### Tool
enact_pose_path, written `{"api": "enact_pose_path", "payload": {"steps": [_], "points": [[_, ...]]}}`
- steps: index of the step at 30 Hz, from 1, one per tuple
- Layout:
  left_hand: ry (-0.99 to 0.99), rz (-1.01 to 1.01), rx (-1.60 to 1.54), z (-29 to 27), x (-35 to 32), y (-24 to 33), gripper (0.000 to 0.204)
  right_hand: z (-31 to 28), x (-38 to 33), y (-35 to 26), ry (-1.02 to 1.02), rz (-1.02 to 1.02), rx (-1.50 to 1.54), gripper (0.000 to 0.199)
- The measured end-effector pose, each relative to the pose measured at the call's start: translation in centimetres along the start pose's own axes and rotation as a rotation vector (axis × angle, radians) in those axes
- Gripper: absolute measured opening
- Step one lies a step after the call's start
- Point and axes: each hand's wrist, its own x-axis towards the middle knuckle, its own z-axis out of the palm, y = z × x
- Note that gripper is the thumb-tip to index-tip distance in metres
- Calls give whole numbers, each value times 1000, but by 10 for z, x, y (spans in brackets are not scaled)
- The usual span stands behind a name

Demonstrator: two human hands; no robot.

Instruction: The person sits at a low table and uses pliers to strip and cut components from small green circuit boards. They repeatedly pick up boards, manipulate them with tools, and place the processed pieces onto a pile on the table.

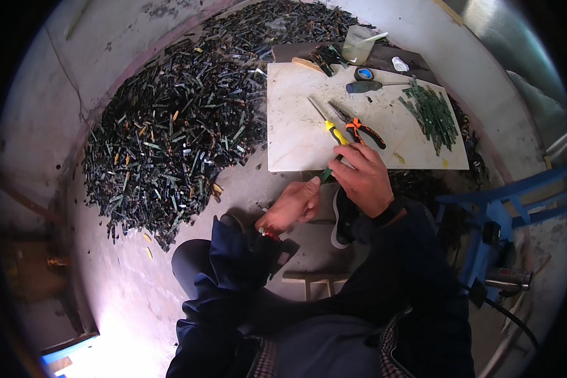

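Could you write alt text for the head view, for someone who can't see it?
A person's left hand and right hand hold a narrow green strip near a pale board bearing pliers and loose green strips. At left, a large dark heap of pieces lies on the floor.

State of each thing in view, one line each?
Left hand: pinching green strip
Right hand: pinching its other end
Green strip: held between both hands
Pliers: lying on board, handles spread
Yellow-handled tool: lying on board
Screwdriver: lying on its side
Tape roll: lying flat
Cup: upright, partly filled
Strip pile: loose, on board
Dark strips: heaped on floor
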Motion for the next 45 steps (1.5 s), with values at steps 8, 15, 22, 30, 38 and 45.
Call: {"api": "enact_pose_path", "payload": {"steps": [8, 15, 22, 30, 38, 45], "points": [[5, -54, -478, -10, 2, 4, 62, 0, -11, 3, 0, 288, 284, 9], [94, -119, -360, 4, -5, 29, 57, -17, -10, 29, 62, 979, 1049, 18], [111, -177, -185, 7, -4, 31, 47, -31, -44, 116, 546, 1193, 913, 21], [122, -100, 61, 10, 3, 6, 45, -51, -78, 188, 872, 1332, 641, 22], [102, -118, 31, 8, -1, 5, 44, -76, -109, 192, 1265, 1272, 720, 17], [128, -214, 152, 7, -20, 10, 43, -111, -92, 126, 1278, 1134, 940, 20]]}}
